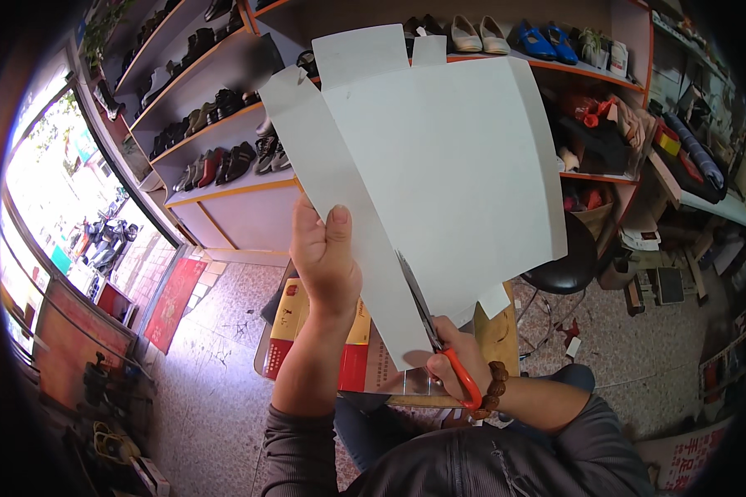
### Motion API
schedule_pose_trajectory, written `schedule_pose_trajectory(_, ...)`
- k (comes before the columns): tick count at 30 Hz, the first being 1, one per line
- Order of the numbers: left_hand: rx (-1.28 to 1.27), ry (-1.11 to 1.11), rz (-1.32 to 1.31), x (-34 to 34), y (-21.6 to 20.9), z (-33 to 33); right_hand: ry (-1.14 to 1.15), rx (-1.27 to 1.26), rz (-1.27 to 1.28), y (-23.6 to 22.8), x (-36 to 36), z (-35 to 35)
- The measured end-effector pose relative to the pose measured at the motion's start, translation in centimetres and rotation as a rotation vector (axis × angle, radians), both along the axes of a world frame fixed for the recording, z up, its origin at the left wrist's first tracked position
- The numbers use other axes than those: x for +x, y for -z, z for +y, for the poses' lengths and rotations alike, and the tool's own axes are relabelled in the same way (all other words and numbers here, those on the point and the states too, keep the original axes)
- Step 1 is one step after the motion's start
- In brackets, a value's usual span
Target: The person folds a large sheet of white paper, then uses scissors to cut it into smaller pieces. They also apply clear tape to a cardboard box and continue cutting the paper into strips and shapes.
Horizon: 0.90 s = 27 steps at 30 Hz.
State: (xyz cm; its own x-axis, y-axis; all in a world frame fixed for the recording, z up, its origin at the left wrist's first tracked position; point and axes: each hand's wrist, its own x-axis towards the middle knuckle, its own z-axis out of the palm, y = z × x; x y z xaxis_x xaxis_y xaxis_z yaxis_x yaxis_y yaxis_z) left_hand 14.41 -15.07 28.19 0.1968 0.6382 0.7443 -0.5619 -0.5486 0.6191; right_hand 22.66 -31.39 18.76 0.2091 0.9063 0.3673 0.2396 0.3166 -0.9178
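Observation:
A large white sheet of cardboard (456, 166), shaped like an unfolded box with flaps along its edges, is held up in front of me. My left hand (327, 257) grips the long left strip of it, thumb on the face and fingers behind. My right hand (456, 356) is closed round the red-orange handles of a pair of scissors (419, 298). The blades point up and away, lying along the line between the left strip and the main panel, near its lower end. A beaded bracelet (496, 385) circles my right wrist.
Below the sheet is a low table (499, 331) with a red and yellow box (283, 331). Shelves of shoes (224, 103) stand at the far left and back. A round black stool (568, 261) is on the right; an open doorway (75, 182) is on the left.

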Motion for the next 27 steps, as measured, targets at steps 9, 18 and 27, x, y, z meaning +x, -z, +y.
schedule_pose_trajectory(9,0.005,-0.006,-0.002,0.4,0.3,-0.1,-0.084,-0.021,0.053,-0.2,0.5,-0.3)
schedule_pose_trajectory(18,-0.022,-0.002,0.033,0.6,0.5,-0.4,-0.055,-0.052,0.119,-0.6,0.3,-0.4)
schedule_pose_trajectory(27,-0.006,-0.016,0.035,0.9,0.9,-0.3,-0.046,-0.029,0.176,0.6,0.4,-0.4)
